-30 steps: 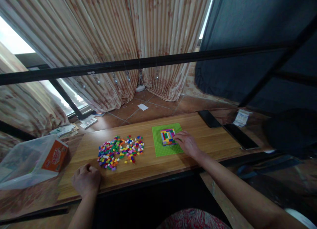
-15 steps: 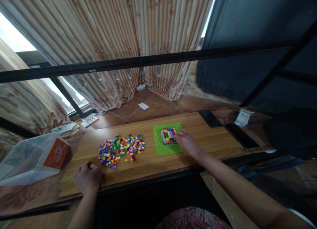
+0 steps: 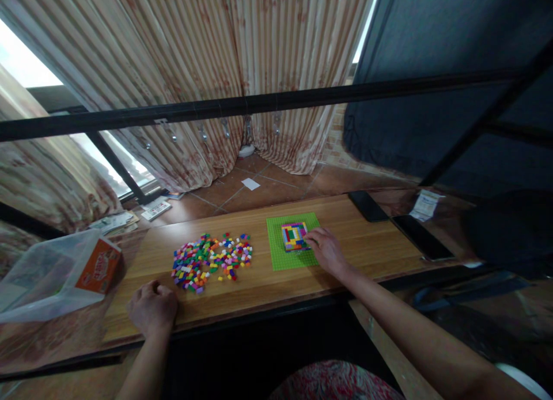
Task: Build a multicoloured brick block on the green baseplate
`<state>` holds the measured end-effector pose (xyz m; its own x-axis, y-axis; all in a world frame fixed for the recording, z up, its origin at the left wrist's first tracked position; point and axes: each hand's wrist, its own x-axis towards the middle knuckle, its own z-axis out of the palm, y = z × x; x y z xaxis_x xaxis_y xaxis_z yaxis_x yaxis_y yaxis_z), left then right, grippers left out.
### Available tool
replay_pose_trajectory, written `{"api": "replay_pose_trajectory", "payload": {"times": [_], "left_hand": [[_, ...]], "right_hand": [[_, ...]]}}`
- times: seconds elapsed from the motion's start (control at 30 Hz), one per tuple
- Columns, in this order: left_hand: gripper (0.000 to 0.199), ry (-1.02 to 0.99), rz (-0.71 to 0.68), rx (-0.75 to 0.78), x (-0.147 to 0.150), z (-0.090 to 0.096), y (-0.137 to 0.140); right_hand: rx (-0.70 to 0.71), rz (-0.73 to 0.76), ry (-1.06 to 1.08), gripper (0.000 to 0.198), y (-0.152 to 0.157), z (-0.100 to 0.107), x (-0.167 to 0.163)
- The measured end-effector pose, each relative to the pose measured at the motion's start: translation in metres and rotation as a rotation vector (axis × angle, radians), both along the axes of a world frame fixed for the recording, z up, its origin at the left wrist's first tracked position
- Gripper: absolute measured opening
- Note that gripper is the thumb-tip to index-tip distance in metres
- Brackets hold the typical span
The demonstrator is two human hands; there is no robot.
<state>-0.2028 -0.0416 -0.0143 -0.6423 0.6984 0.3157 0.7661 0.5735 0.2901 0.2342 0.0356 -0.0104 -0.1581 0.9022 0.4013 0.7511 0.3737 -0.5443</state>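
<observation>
A small square structure of many-coloured toy bricks (image 3: 294, 237) stands on a green studded baseplate (image 3: 279, 263). My right hand (image 3: 327, 250) is at the structure's right side, its fingertips pinched together at the edge. Whatever is between those fingertips is too small to make out. Well to the left, my left hand (image 3: 152, 309) rests on the wooden board with its fingers curled in, and nothing shows in it. Loose toy bricks (image 3: 196, 263) of several colours lie spread between my left hand and the baseplate.
At the left is a clear plastic bin (image 3: 47, 279) with an orange label. Two dark phone-like slabs (image 3: 368, 206) and a white packet (image 3: 426, 205) lie to the right. A black metal rail (image 3: 259, 105) crosses beyond the wooden board (image 3: 242, 305).
The fingers of my right hand have shifted slightly at the structure's right edge, uncovering a little more of it. My left hand and the loose bricks stay put.
</observation>
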Motion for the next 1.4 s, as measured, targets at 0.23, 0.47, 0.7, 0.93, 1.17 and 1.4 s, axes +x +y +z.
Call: {"api": "replay_pose_trajectory", "payload": {"times": [0.23,0.47,0.7,0.93,1.17,1.4], "left_hand": [[0.042,0.009,-0.001,-0.018,-0.001,-0.001,0.000],[0.042,0.016,0.008,-0.045,0.000,0.002,0.000],[0.043,0.033,0.001,-0.028,0.000,-0.001,-0.001],[0.041,0.020,0.004,-0.002,-0.003,-0.006,-0.001],[0.043,0.031,-0.003,-0.005,-0.003,-0.005,0.000],[0.042,0.026,0.002,0.045,-0.007,-0.012,0.001]], "right_hand": [[-0.055,0.003,0.154,0.015,0.007,-0.006,0.007],[-0.281,-0.076,0.466,0.010,0.018,-0.010,0.005],[-0.493,-0.205,0.846,0.022,0.019,-0.012,-0.006],[-0.574,-0.264,0.880,0.019,0.025,-0.005,-0.005],[-0.586,-0.252,0.927,0.023,0.019,0.003,-0.005],[-0.350,-0.440,1.166,0.030,-0.008,0.001,0.007]]}}
